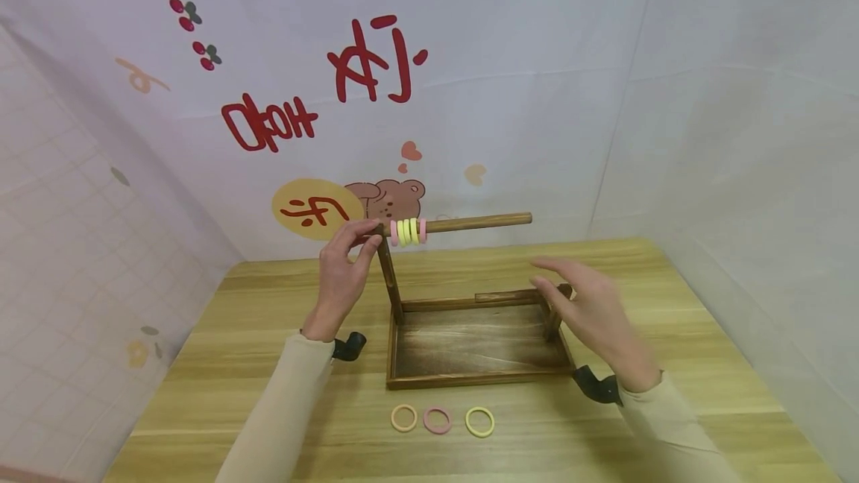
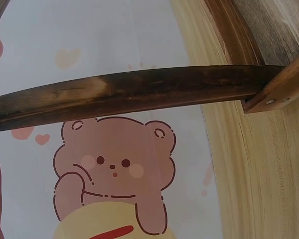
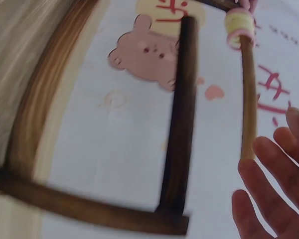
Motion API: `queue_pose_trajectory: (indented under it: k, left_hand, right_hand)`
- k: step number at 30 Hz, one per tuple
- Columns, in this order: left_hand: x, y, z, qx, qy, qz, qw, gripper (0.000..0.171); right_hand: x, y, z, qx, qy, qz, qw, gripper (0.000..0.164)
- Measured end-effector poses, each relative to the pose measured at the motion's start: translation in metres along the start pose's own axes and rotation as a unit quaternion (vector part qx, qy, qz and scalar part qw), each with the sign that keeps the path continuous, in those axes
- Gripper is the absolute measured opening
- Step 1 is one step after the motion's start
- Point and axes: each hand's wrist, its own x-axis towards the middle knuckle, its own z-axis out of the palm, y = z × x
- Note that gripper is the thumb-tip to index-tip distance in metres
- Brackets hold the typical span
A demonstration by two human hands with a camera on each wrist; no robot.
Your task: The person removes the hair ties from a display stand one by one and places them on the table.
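A dark wooden stand (image 1: pixel 396 382) with a shallow tray base has a tall post (image 1: pixel 389 274) at its left. From that post's top, a round rod (image 1: pixel 479 223) extends rightward, its right end free. Several pink and yellow rings (image 1: pixel 408 232) are bunched on the rod beside the post. My left hand (image 1: pixel 342 270) pinches the post's top at the rod's left end with thumb and fingers. Over the shorter right post (image 1: pixel 553 323), my right hand (image 1: pixel 590 311) is slightly blurred, its fingers spread and holding nothing. A lower rod (image 3: pixel 179 119) points left from this post.
Before the stand, a peach ring (image 1: pixel 404 418), a pink ring (image 1: pixel 438 420) and a yellow ring (image 1: pixel 479 422) lie in a row on the wood-grain table (image 1: pixel 302 423). Behind the table hangs a white printed cloth (image 1: pixel 523 118) with a bear and red characters.
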Motion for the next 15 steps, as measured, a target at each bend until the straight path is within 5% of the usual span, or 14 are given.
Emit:
queue_pose_trajectory:
  k: [7,15]
  left_hand:
    - [-0.001,-0.001,0.001,-0.001,0.002,-0.006,1.0,0.025]
    - [-0.001,-0.002,0.001,-0.011,-0.004,-0.014,0.9998,0.025]
  right_hand:
    - [0.021,-0.016,0.02,0.025,0.049,-0.041,0.998,0.037]
    - [0.042,-0.027,0.039,0.043,0.053,-0.062,0.996,0.031]
